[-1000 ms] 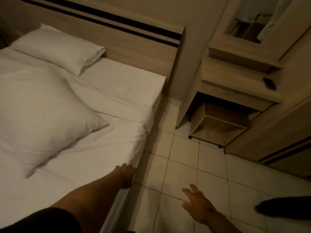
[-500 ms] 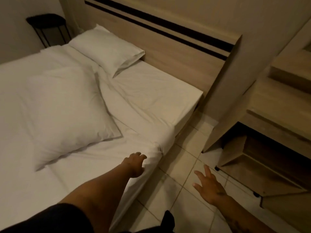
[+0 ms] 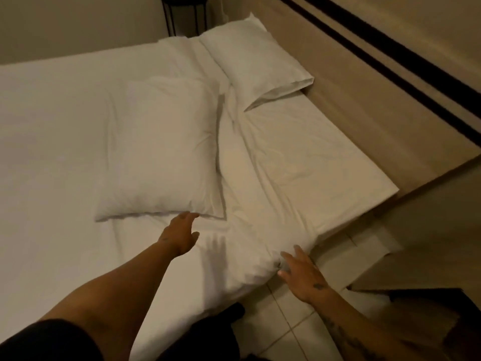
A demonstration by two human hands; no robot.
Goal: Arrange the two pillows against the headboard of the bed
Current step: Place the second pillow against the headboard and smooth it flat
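Two white pillows lie on a bed with a white sheet (image 3: 299, 162). The far pillow (image 3: 255, 61) rests flat against the wooden headboard (image 3: 364, 82) at its left end. The near pillow (image 3: 161, 149) lies flat in the middle of the mattress, apart from the headboard. My left hand (image 3: 181, 234) stretches over the sheet, open, its fingertips at the near pillow's lower edge. My right hand (image 3: 302, 273) is open at the mattress's side edge, fingers touching the sheet's corner bulge.
A black metal side table (image 3: 184, 14) stands beyond the bed's far corner. Tiled floor (image 3: 286, 321) runs along the bed's right side. A wooden cabinet (image 3: 426, 256) sits close on the right, by the headboard's end.
The view swung left and closer over the bed. My left hand moved from the mattress edge up to the near pillow's edge. My right hand rose from above the floor to the mattress side.
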